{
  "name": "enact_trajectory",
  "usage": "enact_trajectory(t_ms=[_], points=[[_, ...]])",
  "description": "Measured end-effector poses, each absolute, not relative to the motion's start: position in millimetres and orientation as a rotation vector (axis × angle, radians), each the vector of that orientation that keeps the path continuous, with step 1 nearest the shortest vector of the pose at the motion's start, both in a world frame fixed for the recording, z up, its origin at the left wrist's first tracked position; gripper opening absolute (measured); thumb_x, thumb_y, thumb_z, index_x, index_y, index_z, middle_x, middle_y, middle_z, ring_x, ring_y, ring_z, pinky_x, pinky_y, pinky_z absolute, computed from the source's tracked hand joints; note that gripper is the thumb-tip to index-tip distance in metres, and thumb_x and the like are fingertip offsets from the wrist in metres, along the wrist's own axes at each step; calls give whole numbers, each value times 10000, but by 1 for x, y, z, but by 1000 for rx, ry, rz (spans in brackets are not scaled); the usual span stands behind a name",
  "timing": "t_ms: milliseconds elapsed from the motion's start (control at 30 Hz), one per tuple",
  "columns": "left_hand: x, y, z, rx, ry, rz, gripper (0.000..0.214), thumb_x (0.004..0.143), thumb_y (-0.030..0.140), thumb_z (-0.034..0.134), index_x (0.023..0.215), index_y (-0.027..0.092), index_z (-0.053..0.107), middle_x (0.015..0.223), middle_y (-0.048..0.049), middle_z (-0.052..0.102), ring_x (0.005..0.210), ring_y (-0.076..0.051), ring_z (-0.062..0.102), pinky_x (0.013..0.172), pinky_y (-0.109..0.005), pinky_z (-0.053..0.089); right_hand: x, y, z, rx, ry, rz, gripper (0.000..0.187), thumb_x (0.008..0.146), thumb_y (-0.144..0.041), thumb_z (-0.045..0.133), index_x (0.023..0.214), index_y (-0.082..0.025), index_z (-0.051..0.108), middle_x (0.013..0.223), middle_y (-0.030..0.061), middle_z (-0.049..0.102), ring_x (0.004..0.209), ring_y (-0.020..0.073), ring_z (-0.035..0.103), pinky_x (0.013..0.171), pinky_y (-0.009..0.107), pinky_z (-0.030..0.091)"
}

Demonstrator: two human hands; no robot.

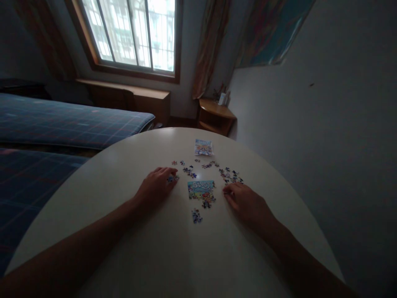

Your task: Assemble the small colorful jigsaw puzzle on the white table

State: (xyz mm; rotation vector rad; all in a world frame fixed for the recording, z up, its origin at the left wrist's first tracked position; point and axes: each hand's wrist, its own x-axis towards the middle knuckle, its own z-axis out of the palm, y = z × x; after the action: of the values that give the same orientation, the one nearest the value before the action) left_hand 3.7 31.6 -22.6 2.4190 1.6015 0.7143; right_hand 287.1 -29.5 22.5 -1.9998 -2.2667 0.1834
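A partly joined jigsaw puzzle with a blue top and a colourful picture lies on the round white table. My left hand rests left of it, with thumb and fingers apart around a few loose puzzle pieces on the table. To the right of the puzzle, my right hand has curled fingers, thumb close to the index finger. Whatever may be between those fingertips is too dark and small to tell. Just beyond that hand lies a cluster of loose pieces. A small joined clump sits below the puzzle.
A small picture card or packet lies near the table's far side. More loose pieces are scattered between it and the puzzle. Beds with plaid covers stand at the left, a wall at the right, and a corner shelf behind.
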Motion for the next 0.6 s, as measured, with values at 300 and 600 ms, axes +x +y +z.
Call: enact_trajectory(t_ms=[300,600], points=[[4,31,-28,2404,1506,760,242,917,225,525,1116,174,651,1113,-91,677,1097,-268,569,988,-452,460,288,-30,20,-1981,-2260,173,169,939,-189,520,1018,-203,668,1081,73,683,994,233,637,804,338,490],[3,35,-32,2339,1522,800,109,880,269,606,906,189,676,1059,-89,652,1076,-287,536,977,-456,454,287,-30,22,-1997,-2267,171,165,939,-197,522,1018,-208,667,1088,74,687,1004,236,640,793,331,496]])
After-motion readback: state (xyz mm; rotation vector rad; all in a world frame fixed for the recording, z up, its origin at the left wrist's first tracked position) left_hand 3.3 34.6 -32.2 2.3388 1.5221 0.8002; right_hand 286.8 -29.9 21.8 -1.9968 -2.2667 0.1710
